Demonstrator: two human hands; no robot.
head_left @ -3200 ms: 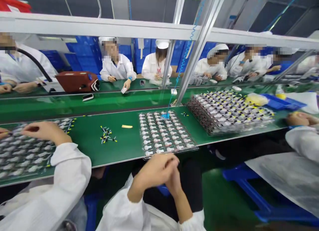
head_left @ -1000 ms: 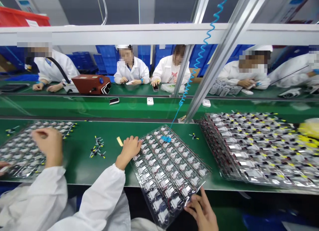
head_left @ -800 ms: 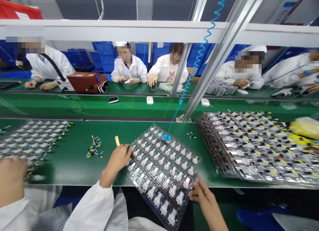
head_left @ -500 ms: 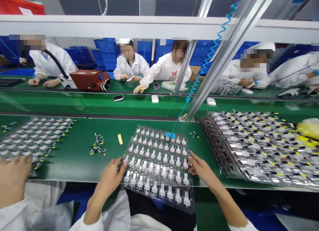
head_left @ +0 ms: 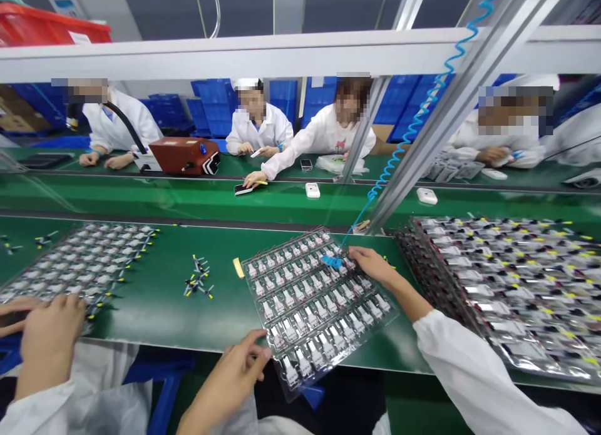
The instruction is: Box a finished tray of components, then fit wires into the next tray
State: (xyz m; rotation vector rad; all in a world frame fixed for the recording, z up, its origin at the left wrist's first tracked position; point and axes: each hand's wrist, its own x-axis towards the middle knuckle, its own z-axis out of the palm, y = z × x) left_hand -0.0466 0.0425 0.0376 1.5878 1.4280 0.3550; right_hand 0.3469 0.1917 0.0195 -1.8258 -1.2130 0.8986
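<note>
Care with the clear tray (head_left: 312,339) matters most to me right now. It lies aslant on the green table (head_left: 154,297), and its corner at about seven o'clock pokes out past the near edge. I would want it held flat, with no dip at that corner, or the little white parts (head_left: 290,371) could slip out of their rows. Both hands should push and pull gently as a team, since a tug from one side may bend the thin plastic. I would also watch the blue clump (head_left: 332,261) on its curly cord (head_left: 399,150), by the tray's one o'clock, as it could snag.

The left hand (head_left: 230,378) is at the tray's eight o'clock, thumb and first finger pinching the edge, its arm coming up from seven. The right hand (head_left: 373,266) is at one o'clock, back of the hand up, fingers bent at the edge; from here I cannot tell if they grip it or just rest there. That arm reaches in from four o'clock, so I would mind the white sleeve (head_left: 479,372) near the tray stack (head_left: 530,297) at three.
</note>
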